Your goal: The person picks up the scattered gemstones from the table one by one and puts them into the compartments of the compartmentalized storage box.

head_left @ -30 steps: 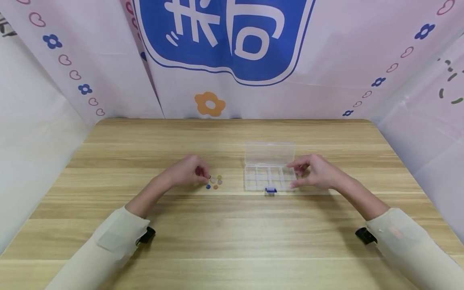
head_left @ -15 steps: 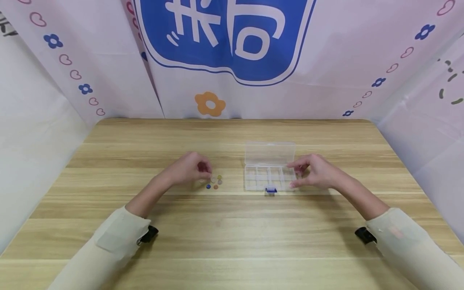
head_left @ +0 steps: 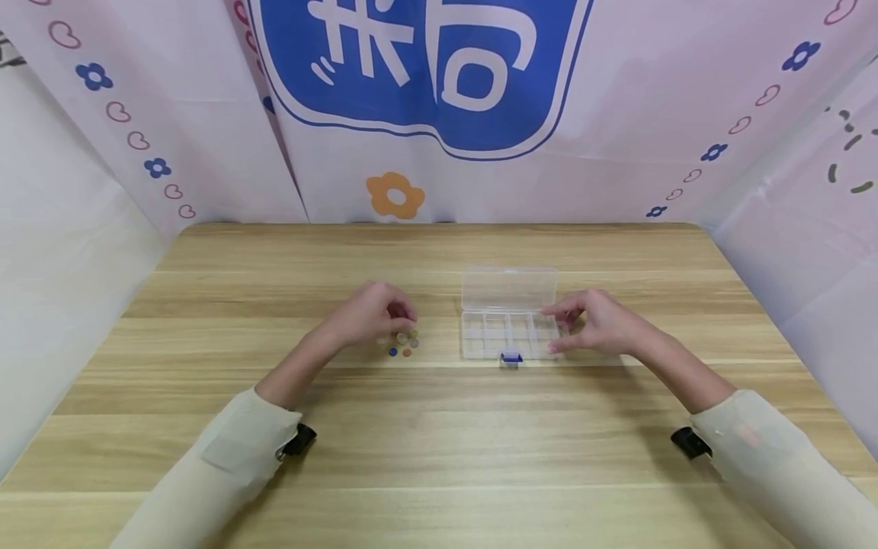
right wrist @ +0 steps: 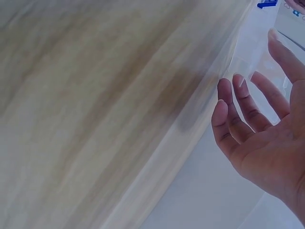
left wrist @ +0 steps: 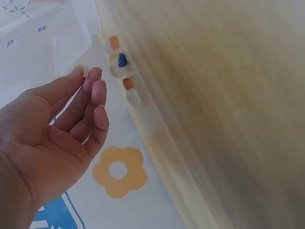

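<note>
This looks like a small screened-off table booth; which kind of building holds it, I cannot tell. A wood-grain table (head_left: pixel 439 442) lies under both hands, and pale sheets close it in. Beyond the hands hangs a back sheet (head_left: pixel 617 183), with a large blue sign (head_left: pixel 384 108) bearing white lettering and, below it, an orange flower (head_left: pixel 414 200). Rows of hearts and blue flowers run down the back sheet on both sides. Out past the left hand (head_left: pixel 377 311) hangs a plain white sheet (head_left: pixel 55 191); past the right hand (head_left: pixel 597 324), another sheet (head_left: pixel 809 252) with dark green dashes (head_left: pixel 833 173). Creases show they are soft.
</note>
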{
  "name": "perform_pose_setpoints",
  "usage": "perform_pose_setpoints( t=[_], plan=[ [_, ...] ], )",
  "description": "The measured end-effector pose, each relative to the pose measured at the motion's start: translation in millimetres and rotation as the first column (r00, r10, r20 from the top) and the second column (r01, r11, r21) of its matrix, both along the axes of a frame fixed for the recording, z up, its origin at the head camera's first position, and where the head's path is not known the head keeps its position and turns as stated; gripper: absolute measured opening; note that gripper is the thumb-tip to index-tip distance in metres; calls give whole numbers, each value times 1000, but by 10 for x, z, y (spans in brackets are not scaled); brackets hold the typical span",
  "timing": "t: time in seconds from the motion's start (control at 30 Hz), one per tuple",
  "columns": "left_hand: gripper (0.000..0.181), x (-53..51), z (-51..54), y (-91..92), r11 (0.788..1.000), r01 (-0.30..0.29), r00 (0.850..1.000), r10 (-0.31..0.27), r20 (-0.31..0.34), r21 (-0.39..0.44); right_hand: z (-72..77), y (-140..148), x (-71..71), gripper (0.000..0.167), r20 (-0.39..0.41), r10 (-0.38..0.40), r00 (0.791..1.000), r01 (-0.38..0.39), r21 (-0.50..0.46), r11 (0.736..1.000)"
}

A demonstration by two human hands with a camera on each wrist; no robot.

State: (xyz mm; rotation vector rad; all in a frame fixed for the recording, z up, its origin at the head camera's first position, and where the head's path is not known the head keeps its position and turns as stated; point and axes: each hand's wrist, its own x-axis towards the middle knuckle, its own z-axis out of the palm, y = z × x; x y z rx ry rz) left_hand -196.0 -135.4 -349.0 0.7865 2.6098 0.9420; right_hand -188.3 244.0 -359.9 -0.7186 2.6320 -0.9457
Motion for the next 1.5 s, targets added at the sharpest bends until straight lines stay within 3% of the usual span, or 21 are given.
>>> perform_pose_setpoints(
  t=[0.2,0.6,0.83,1.1,1.5],
  plan=[
    [4,7,-8,78,1000,8,1000,-8,4,20,-6,0,-9,57,10,-7,1000,7,9,1000],
    [6,4,14,217,1000,24,998,-24,-56,15,6,-4,-7,60,23,-6,1000,6,15,1000],
    [5,2,25,288,999,20,999,-19,-47,31,6,-4,-7,59,11,3,1000,-3,8,1000],
    [6,-9,-33,339,998,26,999,-23,-47,62,5,-7,-15,58,3,3,1000,-3,10,1000],
    [5,-20,-58,466,994,47,995,-37,-96,103,9,-3,-14,58,6,7,1000,-7,12,1000]
  ],
)
